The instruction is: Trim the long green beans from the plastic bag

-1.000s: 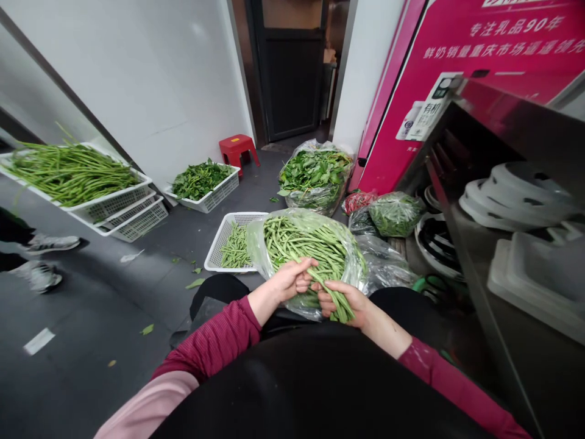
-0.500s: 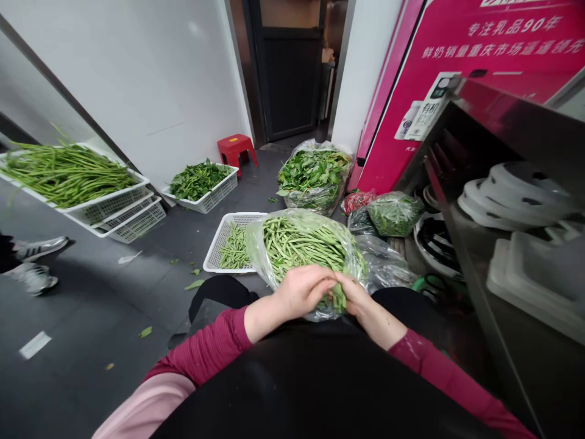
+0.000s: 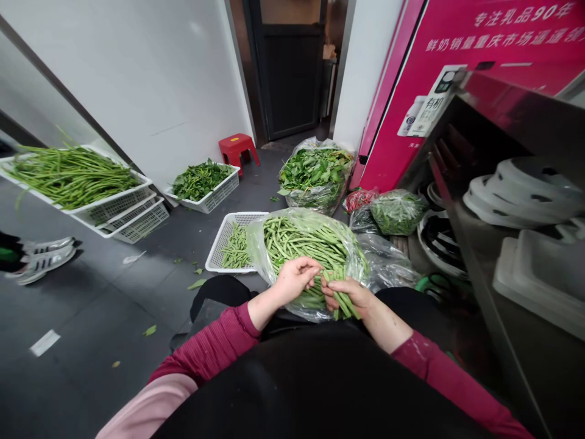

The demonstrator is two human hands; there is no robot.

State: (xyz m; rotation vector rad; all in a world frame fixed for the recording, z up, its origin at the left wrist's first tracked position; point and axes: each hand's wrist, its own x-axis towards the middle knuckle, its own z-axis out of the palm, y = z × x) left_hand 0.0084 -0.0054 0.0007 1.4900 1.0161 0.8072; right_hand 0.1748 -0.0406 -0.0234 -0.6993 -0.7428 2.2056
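Observation:
My right hand (image 3: 351, 294) is wrapped round a bunch of green beans (image 3: 343, 303), their ends sticking out below and to the left of the fist. Close beside it, my left hand (image 3: 296, 281) is closed in a pinch at the upper ends of the bunch; whatever is between its fingertips is too small to make out. Under both hands, a clear plastic bag (image 3: 256, 245) stands open between my knees, full of long green beans (image 3: 304, 241). Touching the bag on its left is a white perforated basket (image 3: 214, 253) with short bean pieces (image 3: 235, 247) in it.
Leafy greens fill a bag (image 3: 315, 171) and a basket (image 3: 201, 183) farther off. Stacked baskets of long stems (image 3: 77, 177) stand left, near a person's shoes (image 3: 46, 259). A red stool (image 3: 237, 148) is by the wall. A metal shelf (image 3: 484, 274) borders my right.
My hands have drawn slightly apart; the left fingers now pinch at the bunch's ends instead of covering it. More of the beans in my right hand shows. The person's shoes at left have shifted.

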